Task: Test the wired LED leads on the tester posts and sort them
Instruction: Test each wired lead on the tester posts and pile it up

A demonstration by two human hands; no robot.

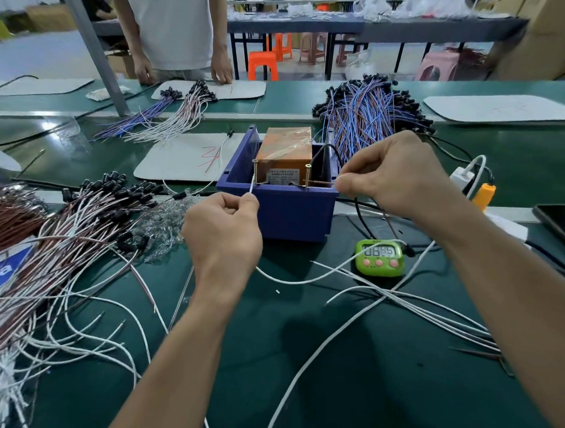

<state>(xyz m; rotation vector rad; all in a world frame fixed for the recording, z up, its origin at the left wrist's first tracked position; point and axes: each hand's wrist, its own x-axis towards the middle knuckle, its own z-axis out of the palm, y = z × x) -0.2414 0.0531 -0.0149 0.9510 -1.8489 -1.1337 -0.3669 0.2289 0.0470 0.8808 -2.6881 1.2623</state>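
Note:
The tester is an orange box inside a blue bin, with two upright screw posts, left post and right post, at its front. My left hand pinches a white lead and holds its tip against the left post. My right hand pinches a brown lead whose tip touches the right post. A big pile of white and brown LED leads with black heads lies to the left. Several white leads trail across the belt at the right.
A green timer sits in front of the bin. A pile of blue and brown leads lies behind it. White mats and more lead bundles are farther back. A phone and power strip are at right. A person stands across the belt.

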